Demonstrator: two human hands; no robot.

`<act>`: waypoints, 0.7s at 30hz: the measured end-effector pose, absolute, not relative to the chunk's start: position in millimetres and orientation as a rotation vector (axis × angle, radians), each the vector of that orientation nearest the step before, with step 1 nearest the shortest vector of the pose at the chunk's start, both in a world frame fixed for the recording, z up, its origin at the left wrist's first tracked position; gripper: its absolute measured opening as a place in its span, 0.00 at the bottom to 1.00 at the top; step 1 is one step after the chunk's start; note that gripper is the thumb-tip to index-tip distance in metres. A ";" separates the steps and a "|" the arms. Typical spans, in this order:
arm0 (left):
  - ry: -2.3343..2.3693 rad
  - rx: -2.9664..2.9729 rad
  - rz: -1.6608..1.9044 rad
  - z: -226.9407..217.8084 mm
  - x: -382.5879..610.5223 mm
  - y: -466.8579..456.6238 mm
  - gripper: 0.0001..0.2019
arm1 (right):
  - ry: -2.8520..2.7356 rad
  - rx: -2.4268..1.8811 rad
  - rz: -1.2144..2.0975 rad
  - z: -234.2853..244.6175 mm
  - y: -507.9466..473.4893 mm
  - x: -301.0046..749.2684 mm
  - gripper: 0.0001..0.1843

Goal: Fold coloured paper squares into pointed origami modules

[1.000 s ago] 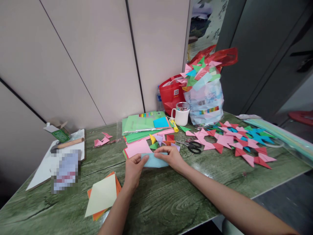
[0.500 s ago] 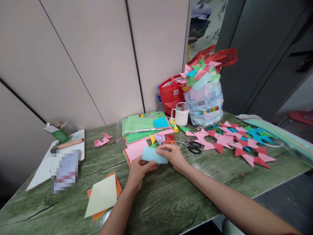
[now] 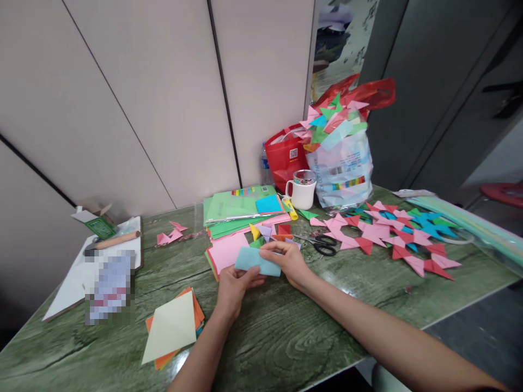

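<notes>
A light blue piece of folded paper (image 3: pixel 258 261) is held above the table between both hands. My left hand (image 3: pixel 237 286) pinches its lower left part, with the thumb on the near face. At the upper right, my right hand (image 3: pixel 286 260) grips the paper with thumb and fingers closed. Just behind lies a stack of pink paper (image 3: pixel 226 251), with small folded pieces in yellow, purple, red and green (image 3: pixel 256 243) beside it. To the left of my left arm rests a pile of square sheets (image 3: pixel 171 326), pale yellow on top of orange.
Black-handled scissors (image 3: pixel 324 249) lie right of my hands, near many joined pink and red folded pieces (image 3: pixel 376 234). Behind stand a white mug (image 3: pixel 303 193), a red bag (image 3: pixel 287 158) and a plastic bag full of folded paper (image 3: pixel 341 174). A hammer (image 3: pixel 118 240) rests on a white board at left.
The light blue paper has tilted slightly, its right side a little lower. Both hands keep their hold and have barely moved.
</notes>
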State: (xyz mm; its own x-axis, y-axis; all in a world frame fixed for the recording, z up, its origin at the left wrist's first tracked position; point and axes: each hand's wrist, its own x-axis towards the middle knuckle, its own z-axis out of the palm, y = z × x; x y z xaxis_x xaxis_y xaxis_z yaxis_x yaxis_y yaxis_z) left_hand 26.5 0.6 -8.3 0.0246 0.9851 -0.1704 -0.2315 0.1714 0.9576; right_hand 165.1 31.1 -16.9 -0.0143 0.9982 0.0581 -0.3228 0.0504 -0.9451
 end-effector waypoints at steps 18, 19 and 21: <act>1.094 0.917 1.253 -3.6 20.1 3.8 0.12 | -1.048 -0.914 1.277 -14.8 33.8 168.4 0.14; 1.099 0.919 1.257 -3.8 20.2 3.7 0.12 | -1.048 -0.915 1.277 -14.6 33.7 168.2 0.14; 1.103 0.931 1.262 -3.7 20.5 3.5 0.13 | -1.053 -0.922 1.274 -14.4 33.7 168.1 0.14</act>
State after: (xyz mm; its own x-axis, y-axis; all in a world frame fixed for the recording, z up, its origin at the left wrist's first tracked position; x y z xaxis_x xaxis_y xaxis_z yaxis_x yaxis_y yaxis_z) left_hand 20.5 3.5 -3.7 -0.0238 0.9934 -0.1126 -0.2446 0.1034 0.9641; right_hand 168.1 33.7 -14.4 -0.0041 0.9953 0.0963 -0.2821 0.0912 -0.9550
